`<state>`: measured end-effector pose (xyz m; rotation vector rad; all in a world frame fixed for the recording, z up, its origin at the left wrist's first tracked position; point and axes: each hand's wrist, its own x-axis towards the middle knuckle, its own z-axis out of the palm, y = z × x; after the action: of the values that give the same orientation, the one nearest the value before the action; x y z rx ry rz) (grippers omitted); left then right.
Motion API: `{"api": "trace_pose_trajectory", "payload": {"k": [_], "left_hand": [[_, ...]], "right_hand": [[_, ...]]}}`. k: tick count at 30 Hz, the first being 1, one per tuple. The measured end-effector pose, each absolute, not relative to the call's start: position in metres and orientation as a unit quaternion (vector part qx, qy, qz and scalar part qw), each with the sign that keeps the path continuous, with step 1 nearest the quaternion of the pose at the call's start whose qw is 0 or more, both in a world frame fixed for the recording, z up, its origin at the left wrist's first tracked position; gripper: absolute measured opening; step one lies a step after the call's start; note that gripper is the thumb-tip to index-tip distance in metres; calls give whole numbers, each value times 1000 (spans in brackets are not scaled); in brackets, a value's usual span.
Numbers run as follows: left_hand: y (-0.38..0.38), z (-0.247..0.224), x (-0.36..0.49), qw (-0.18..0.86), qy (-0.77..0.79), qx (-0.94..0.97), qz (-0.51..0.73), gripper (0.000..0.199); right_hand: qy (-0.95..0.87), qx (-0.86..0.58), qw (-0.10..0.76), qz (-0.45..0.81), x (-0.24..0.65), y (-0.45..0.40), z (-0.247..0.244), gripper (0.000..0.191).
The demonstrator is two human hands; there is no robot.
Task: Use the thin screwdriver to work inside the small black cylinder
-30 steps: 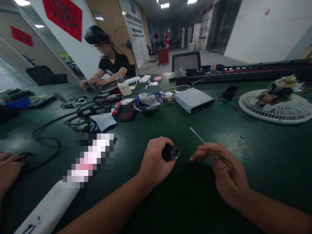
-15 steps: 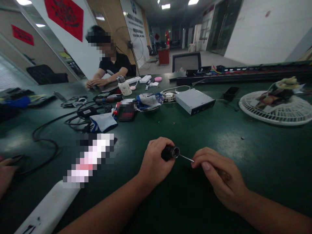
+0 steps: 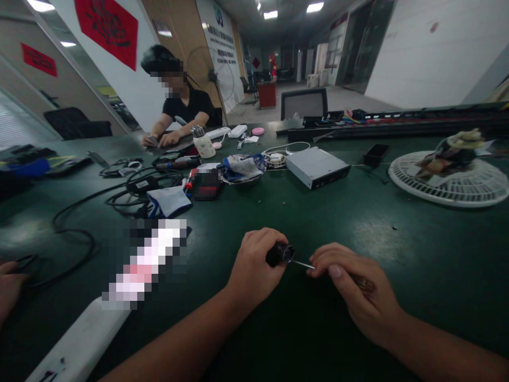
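Observation:
My left hand [image 3: 257, 260] is wrapped round a dark cylindrical part [image 3: 283, 253], its round open end facing right and toward me. In my right hand [image 3: 353, 284] lies a screwdriver [image 3: 304, 264] with a thin metal shaft and an amber-brown handle mostly covered by the palm. The shaft points left, and its tip meets the rim of the cylinder's open end; whether it goes inside I cannot tell. Both hands are held just above the dark green table [image 3: 302, 339].
Beyond my hands are a grey disc drive [image 3: 317, 163], gloves in a dish [image 3: 244, 167], another glove [image 3: 170, 200] and black cables [image 3: 89, 228]. A white fan grille [image 3: 449, 185] lies right. A long white object [image 3: 79, 339] is left. A co-worker [image 3: 185, 109] sits across; another person's hand [image 3: 10, 286] is far left.
The cylindrical part and both hands have shifted very slightly; the screwdriver tip stays at the open end. The co-worker's hands have moved a little apart.

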<state>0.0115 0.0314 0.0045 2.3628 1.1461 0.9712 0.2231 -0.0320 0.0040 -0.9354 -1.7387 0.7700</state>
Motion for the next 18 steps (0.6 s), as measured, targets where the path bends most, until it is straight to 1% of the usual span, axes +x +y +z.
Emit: {"api": "trace_pose_trajectory", "payload": {"k": [4,8,11,13,15,18], "left_hand": [[33,3,11,182,395,838,331,30],[33,4,11,184,415,830,323,29],[32,6,12,187,426,827,316,29],[30,6,12,187,409,836,314,31],[29,6,11,190,380,851,308,34],[28,5,10,206,367,855,302,35]], "right_hand": [[-709,-390,502,305,224,-31,2,22],[-718,-451,444,291,221,-30,4,18],[-725,-447,419,316,222,-30,6,22],[-720,-420,434,341,225,-31,6,28],[-705,-397,469,353,227,-31,4,32],[-691,-397,489,355,228,-32,2,30]]}}
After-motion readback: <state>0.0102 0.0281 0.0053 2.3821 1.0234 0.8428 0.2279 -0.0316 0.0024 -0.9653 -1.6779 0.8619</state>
